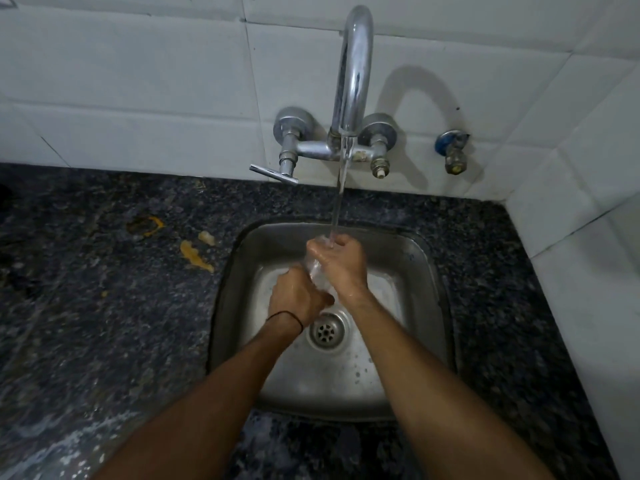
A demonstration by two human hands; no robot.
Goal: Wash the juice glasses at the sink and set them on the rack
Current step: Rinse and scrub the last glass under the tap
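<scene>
The sink (426, 271) is catching the tap (353, 71) stream at its back edge. The right hand (341, 265) is gripping the glass (318, 271), tilted, mouth under the water for rinsing. The left hand (298, 296) is gripping its base, steadying it over the drain (327, 329).

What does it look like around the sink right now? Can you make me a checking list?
Surface: dark speckled stone counter, wet near the front edge.
Job's things: one clear juice glass held tilted over the steel sink, under water running from the tap. No rack in view.
Clutter: orange-yellow smears on the counter left of the sink.
Hands: left hand grips the glass's lower end; right hand wraps its upper part.
Cables: nothing seen.
Surroundings: white tiled wall; a small blue-handled valve to the tap's right.
</scene>
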